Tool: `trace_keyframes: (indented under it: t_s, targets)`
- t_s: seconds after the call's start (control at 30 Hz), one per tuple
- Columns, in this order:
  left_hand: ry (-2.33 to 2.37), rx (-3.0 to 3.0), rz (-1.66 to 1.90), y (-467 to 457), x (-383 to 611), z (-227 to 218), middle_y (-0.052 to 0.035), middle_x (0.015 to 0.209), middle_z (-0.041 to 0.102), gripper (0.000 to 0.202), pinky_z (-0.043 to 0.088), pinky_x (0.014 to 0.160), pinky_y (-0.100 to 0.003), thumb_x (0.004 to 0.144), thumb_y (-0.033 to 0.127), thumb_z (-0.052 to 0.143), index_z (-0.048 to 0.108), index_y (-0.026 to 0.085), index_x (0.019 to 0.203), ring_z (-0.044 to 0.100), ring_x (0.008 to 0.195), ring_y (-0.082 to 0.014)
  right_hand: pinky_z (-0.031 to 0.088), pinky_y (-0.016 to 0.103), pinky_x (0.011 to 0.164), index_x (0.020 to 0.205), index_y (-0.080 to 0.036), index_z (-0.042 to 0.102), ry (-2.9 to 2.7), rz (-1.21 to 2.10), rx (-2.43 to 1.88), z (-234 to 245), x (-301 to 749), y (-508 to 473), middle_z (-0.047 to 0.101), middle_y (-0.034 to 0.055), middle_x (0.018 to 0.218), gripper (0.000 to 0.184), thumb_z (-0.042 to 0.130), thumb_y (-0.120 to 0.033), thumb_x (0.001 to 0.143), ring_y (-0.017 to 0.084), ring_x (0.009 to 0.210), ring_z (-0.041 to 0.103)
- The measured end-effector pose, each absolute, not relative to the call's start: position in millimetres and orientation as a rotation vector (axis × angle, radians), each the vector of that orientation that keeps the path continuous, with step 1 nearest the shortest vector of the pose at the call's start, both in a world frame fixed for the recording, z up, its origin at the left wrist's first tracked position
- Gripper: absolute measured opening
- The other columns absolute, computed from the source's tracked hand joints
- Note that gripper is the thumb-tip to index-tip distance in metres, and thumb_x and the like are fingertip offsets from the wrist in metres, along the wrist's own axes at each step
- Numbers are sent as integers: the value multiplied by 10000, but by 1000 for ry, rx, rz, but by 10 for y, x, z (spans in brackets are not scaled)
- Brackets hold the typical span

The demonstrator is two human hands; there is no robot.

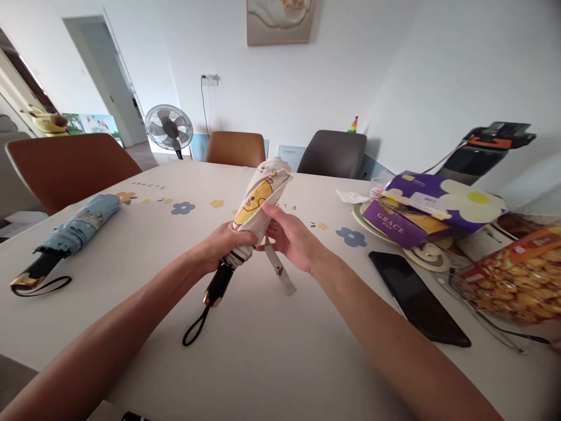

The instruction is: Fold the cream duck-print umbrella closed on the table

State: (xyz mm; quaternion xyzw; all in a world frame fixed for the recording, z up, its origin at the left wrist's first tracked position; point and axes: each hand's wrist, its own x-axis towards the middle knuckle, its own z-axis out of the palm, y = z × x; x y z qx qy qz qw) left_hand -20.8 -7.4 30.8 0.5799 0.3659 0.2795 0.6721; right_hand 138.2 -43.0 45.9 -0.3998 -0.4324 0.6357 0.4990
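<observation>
A folded white umbrella (258, 196) with a yellow cartoon print is held tilted above the table, its black handle pointing down toward me. My left hand (228, 242) is wrapped round the lower canopy, just above the handle. On the umbrella's right side, my right hand (289, 237) presses its thumb to the fabric, with its fingers curled and partly hidden. From beneath that hand a loose white closing strap (279, 269) hangs down. A black wrist loop (196, 327) dangles from the handle's gold end. Farther left, a folded blue umbrella (81, 225) lies on the table.
The white tablecloth (263, 362) has printed flowers. On the right are a black phone (418, 298), purple boxes (394, 221), a snack bag (517, 275) and cables. Chairs (235, 149) stand along the far edge, with a fan (169, 128) behind.
</observation>
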Motion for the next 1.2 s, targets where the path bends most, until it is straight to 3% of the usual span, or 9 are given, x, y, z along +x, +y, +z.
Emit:
trace_keyframes:
  t_s: [0.1, 0.17, 0.3, 0.47, 0.73, 0.83, 1.0, 1.2]
  targets:
    - [839, 1293, 658, -9, -284, 374, 4, 567, 512, 180, 375, 406, -209, 632, 206, 604, 541, 144, 788, 480, 449, -93, 538, 335, 596, 996, -163, 600, -1207, 1560, -1122, 495, 1485, -449, 665, 97, 908, 389, 724, -356, 681, 212, 773, 637]
    - [818, 1282, 647, 22, -330, 409, 4, 564, 501, 173, 368, 402, -206, 636, 208, 600, 533, 140, 779, 480, 443, -92, 527, 308, 530, 973, -149, 596, -1269, 1529, -1230, 515, 1538, -441, 666, 90, 867, 387, 756, -295, 652, 171, 630, 626]
    - [742, 1254, 639, 57, -399, 461, 8, 600, 490, 170, 357, 403, -199, 650, 217, 594, 522, 136, 782, 470, 437, -75, 379, 211, 358, 762, -123, 616, -1382, 1479, -1318, 566, 1635, -404, 632, 33, 621, 194, 709, -284, 706, 56, 351, 437]
    - [730, 1195, 628, 81, -441, 504, 17, 606, 480, 197, 337, 391, -190, 651, 248, 596, 495, 146, 785, 457, 426, -64, 284, 178, 316, 739, -119, 659, -1469, 1490, -1306, 652, 1790, -412, 588, 4, 483, 223, 664, -342, 731, 39, 301, 379]
    - [924, 1442, 724, 93, -413, 483, 29, 580, 471, 216, 352, 389, -211, 635, 238, 615, 495, 162, 797, 434, 429, -76, 219, 199, 296, 691, -120, 670, -1549, 1388, -1386, 738, 1909, -461, 629, 53, 506, 255, 666, -372, 726, 59, 284, 393]
    - [1139, 1634, 772, 87, -400, 488, 14, 642, 534, 261, 377, 421, -207, 618, 247, 627, 517, 173, 843, 468, 492, -89, 246, 211, 306, 703, -133, 651, -1563, 1241, -1431, 780, 1810, -535, 640, 61, 518, 199, 653, -328, 741, 85, 291, 440]
    - [1418, 1937, 667, 69, -367, 463, -3, 709, 602, 324, 367, 448, -211, 606, 265, 613, 532, 191, 911, 516, 536, -117, 361, 230, 368, 1011, -192, 568, -1558, 1030, -1372, 802, 1469, -720, 633, -7, 539, 231, 557, -295, 805, 110, 338, 485]
    - [1485, 2104, 465, 43, -344, 374, 4, 639, 581, 301, 290, 453, -234, 609, 349, 641, 505, 205, 835, 492, 489, -135, 457, 241, 457, 768, -170, 578, -1697, 1234, -1216, 769, 1323, -773, 657, 29, 655, 122, 553, -284, 802, 130, 471, 601]
